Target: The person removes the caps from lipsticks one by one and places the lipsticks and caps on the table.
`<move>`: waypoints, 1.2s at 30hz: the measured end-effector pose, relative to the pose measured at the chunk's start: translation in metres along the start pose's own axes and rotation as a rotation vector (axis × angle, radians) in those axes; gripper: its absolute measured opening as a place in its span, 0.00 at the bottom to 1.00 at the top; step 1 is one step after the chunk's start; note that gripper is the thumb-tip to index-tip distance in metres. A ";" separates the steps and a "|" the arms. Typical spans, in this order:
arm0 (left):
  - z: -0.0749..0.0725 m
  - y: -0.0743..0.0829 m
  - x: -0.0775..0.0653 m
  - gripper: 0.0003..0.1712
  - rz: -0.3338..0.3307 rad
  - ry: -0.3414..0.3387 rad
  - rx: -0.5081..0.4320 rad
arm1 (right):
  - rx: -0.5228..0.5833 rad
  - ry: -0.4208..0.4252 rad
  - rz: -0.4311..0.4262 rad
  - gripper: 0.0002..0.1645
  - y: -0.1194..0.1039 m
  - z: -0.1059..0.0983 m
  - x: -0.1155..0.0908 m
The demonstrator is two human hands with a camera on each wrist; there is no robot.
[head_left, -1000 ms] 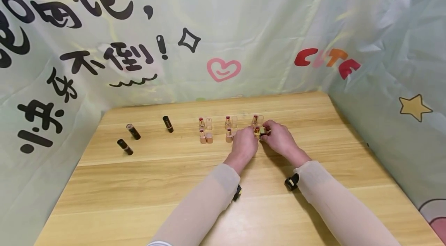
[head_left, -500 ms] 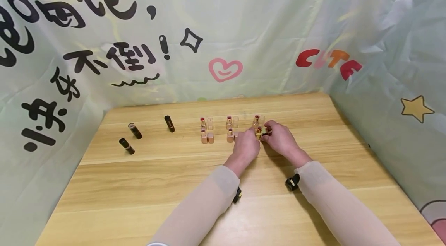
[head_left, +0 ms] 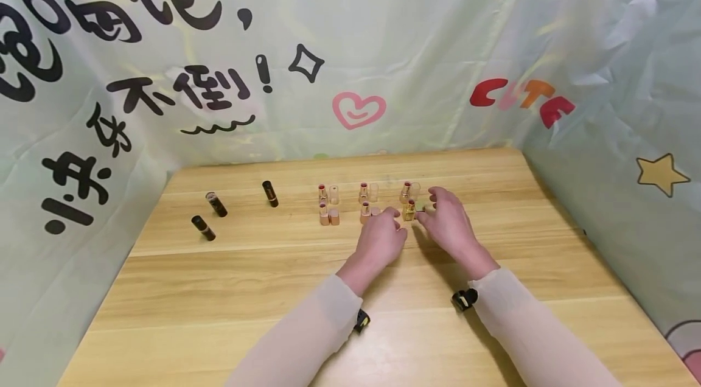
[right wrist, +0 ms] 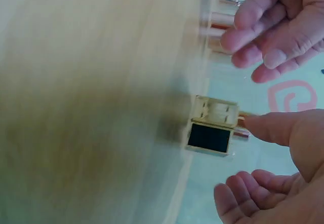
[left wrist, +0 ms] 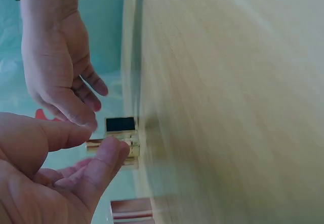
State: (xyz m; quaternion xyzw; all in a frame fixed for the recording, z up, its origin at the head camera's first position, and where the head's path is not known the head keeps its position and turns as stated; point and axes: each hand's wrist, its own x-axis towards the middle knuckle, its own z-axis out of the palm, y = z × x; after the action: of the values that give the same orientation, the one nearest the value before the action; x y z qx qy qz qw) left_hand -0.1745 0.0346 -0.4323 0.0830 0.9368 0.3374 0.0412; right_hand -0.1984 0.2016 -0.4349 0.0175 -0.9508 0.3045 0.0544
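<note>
A gold lipstick (head_left: 409, 212) stands upright, uncapped, at the front right of a group of open lipsticks. Right beside it is its gold cap with a black panel (right wrist: 208, 139). My left hand (head_left: 380, 238) is to the left of the gold lipstick, fingers loosely bent and holding nothing. On the other side, my right hand (head_left: 451, 226) has its thumb and fingers spread apart around the cap's side. Whether the right thumb touches the lipstick or cap, I cannot tell. A rose-pink lipstick (head_left: 366, 213) stands just beyond my left hand, its cap partly hidden.
Behind stand uncapped lipsticks (head_left: 364, 192) with clear caps (head_left: 373, 192) beside them. Another pink lipstick (head_left: 323, 214) and its cap (head_left: 334, 216) are further left. Three black tubes (head_left: 203, 227) stand apart on the left of the wooden table (head_left: 230, 296). Printed cloth (head_left: 416, 40) hangs behind.
Both hands have let go of the gold lipstick and its cap. The left hand has drawn back toward the lower left; the right hand's fingers have opened and moved slightly right.
</note>
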 end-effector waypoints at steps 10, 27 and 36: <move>-0.022 -0.023 -0.025 0.06 0.099 0.056 -0.023 | 0.093 0.257 -0.143 0.14 -0.022 0.009 -0.022; -0.052 -0.066 -0.046 0.05 0.049 0.141 -0.063 | 0.229 0.138 -0.190 0.03 -0.066 0.045 -0.041; -0.063 -0.078 -0.052 0.05 0.005 0.156 -0.097 | 0.285 0.065 -0.169 0.04 -0.084 0.056 -0.042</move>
State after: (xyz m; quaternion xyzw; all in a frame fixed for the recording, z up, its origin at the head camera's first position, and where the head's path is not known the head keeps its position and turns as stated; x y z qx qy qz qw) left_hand -0.1418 -0.0734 -0.4325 0.0565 0.9195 0.3878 -0.0288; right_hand -0.1565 0.1008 -0.4371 0.0951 -0.8909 0.4310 0.1074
